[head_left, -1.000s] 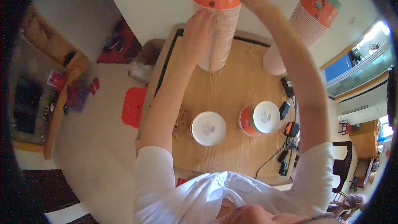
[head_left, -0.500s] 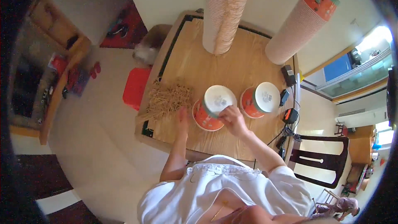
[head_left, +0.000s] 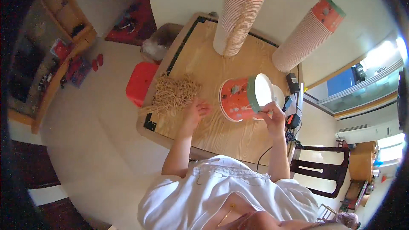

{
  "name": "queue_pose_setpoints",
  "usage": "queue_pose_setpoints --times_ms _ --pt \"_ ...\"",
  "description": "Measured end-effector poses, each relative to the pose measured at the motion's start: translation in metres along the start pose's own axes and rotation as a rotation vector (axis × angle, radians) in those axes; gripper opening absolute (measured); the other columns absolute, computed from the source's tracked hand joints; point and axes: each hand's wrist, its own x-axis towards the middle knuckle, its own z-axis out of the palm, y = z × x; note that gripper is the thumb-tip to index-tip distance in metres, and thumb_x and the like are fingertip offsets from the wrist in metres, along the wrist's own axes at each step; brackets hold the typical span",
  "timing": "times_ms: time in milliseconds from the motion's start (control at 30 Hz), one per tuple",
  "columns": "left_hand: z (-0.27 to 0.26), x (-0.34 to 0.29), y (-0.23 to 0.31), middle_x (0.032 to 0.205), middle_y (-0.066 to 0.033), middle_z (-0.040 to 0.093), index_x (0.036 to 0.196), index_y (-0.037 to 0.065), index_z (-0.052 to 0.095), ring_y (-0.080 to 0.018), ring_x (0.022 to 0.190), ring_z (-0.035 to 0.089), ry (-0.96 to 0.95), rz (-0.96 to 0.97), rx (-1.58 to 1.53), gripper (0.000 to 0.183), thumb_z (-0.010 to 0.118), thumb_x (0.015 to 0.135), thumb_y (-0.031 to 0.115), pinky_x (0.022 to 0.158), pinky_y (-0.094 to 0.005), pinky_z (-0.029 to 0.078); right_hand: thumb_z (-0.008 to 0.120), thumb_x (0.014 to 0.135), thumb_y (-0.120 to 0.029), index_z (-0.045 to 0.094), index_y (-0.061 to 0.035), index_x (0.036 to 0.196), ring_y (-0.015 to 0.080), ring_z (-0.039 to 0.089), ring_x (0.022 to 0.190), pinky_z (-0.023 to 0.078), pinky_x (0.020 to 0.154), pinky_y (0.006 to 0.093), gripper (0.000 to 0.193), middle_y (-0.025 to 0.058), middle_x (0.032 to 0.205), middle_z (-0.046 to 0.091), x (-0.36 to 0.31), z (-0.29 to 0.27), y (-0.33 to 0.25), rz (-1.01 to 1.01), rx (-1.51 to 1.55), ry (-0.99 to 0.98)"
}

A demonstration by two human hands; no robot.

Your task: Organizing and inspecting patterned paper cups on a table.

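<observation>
A red-orange paper bucket with a green band lies tilted above the table, its white round end turned to the right. My right hand pinches it at the green edge of that end. My left hand is open and holds nothing, its fingers loosely bent beside a heap of tan paper cords. Behind the held bucket, a second bucket is mostly hidden, with part of its white base showing.
Two tall stacks of nested buckets, one with cords down its side and another, stand at the table's far side. Black chargers and cables line the right edge. A red stool and dark chair flank the table.
My right hand has moved right and tipped the nearer bucket, swinging its white end rightward, in front of the other bucket. My left hand has shifted slightly right beside the cords.
</observation>
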Motion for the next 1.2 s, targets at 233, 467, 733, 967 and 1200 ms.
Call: queue_pose_setpoints --times_ms 233,467,733,967,1200 --pt "0.056 -0.009 -0.005 0.084 -0.0036 0.063 0.098 0.01 0.059 -0.0126 0.071 0.059 0.077 0.004 0.079 0.027 0.048 0.091 0.033 0.064 -0.0284 0.05 0.068 0.066 0.005 0.06 -0.0026 0.08 0.0188 0.056 0.076 0.045 0.067 0.0291 0.017 0.0056 0.078 0.057 -0.002 0.007 0.004 -0.139 0.002 -0.087" --pt "0.021 0.05 -0.049 0.07 -0.0033 0.062 0.08 0.009 0.062 -0.0136 0.057 0.058 0.073 0.021 0.053 0.021 0.047 0.088 0.022 0.053 -0.0291 0.049 0.068 0.063 0.008 0.06 -0.0025 0.076 0.0188 0.056 0.075 0.046 0.067 0.031 0.019 0.005 0.076 0.058 -0.004 0.003 0.007 -0.138 -0.118 -0.106" --pt "0.01 0.067 -0.06 0.085 -0.0112 0.065 0.092 0.002 0.061 -0.019 0.072 0.063 0.08 0.049 -0.06 0.025 0.043 0.09 0.018 0.065 -0.0353 0.054 0.07 0.065 0.006 0.057 -0.0021 0.076 0.0129 0.052 0.077 0.041 0.075 0.0261 0.019 0.0018 0.077 0.053 -0.001 -0.019 -0.005 0.022 -0.02 -0.089" --pt "0.014 0.051 -0.05 0.091 -0.0082 0.064 0.101 0.002 0.058 -0.0178 0.082 0.062 -0.014 0.201 -0.235 0.029 0.044 0.093 0.026 0.074 -0.0348 0.052 0.065 0.069 0.007 0.054 -0.0029 0.077 0.0114 0.05 0.074 0.04 0.072 0.0245 0.017 0.0002 0.074 0.051 0.012 -0.014 0.007 -0.072 -0.085 -0.016" --pt "0.065 -0.007 -0.015 0.099 -0.0076 0.063 0.113 0.004 0.054 -0.0197 0.092 0.061 -0.406 0.521 0.515 0.037 0.058 0.086 0.028 0.08 -0.0323 0.05 0.064 0.074 0.002 0.054 -0.0025 0.078 0.0089 0.046 0.07 0.039 0.067 0.0229 0.012 -0.0015 0.072 0.051 0.03 -0.004 0.006 -0.058 0.004 0.096"
